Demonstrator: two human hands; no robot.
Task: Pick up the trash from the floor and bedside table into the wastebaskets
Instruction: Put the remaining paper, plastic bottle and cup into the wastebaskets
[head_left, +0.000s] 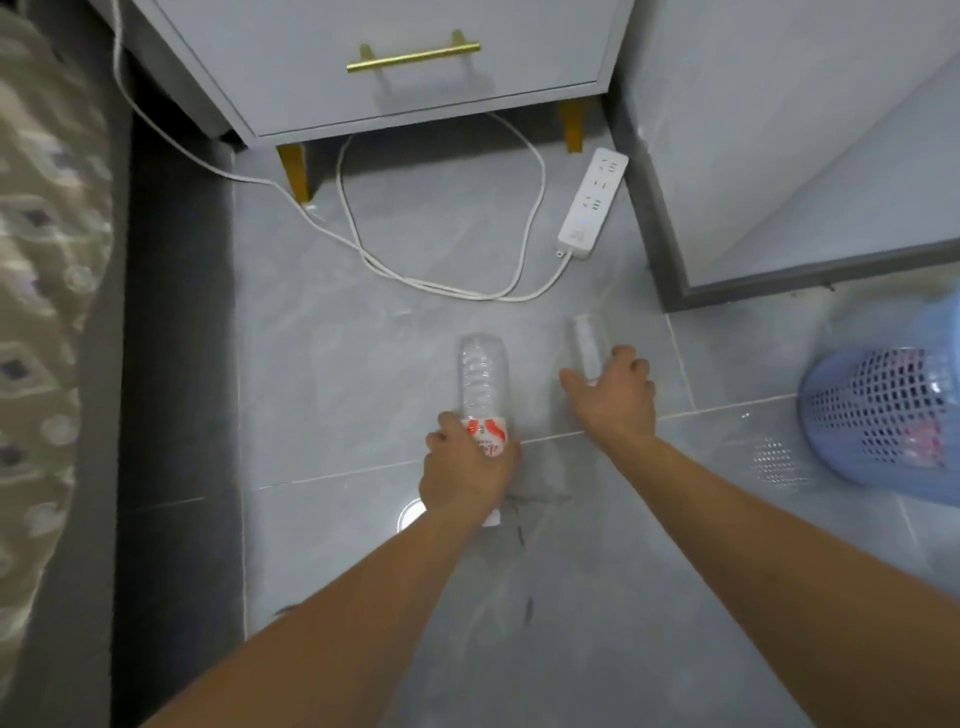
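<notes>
A clear plastic bottle (480, 379) with a red and white label lies on the grey tiled floor, and my left hand (465, 475) is wrapped around its labelled end. To its right lies a clear plastic cup (587, 340); my right hand (613, 397) rests over its near end with thumb and fingers spread around it. Whether the fingers have closed on the cup I cannot tell. A blue mesh wastebasket (883, 421) stands at the right edge with some trash inside.
A white bedside table (389, 67) with a gold handle stands ahead on gold legs. A white power strip (592, 202) and its looping cable (441, 280) lie on the floor before it. The bed (47, 312) runs along the left; a wall corner (670, 249) juts in on the right.
</notes>
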